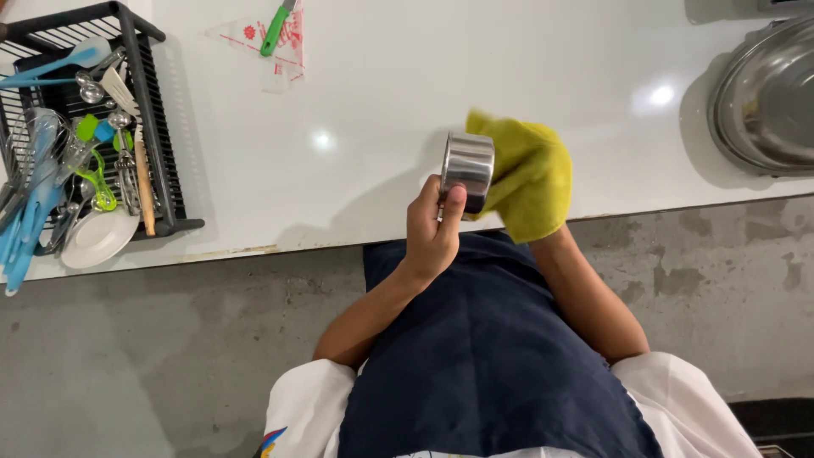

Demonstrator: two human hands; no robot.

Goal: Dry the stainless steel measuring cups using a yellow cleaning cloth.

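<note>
Small steel cup (467,171), held over the white desk (373,102) edge: left hand (431,233) fingers closed round its side, steadying it, while right hand (530,182), wrapped in yellow cloth (534,170), presses its mouth.

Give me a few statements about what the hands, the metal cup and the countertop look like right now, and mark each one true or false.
1. The left hand grips a small shiny steel cup. True.
2. The right hand is bare and in full view. False: a yellow-green cloth covers it, pressed against the cup.
3. A black dish rack with utensils sits at the counter's left end. True.
4. The white counter holds a red bucket. False: a large steel bowl sits at its right end.
5. The cup rests on the counter. False: it is held above the counter's edge.
</note>
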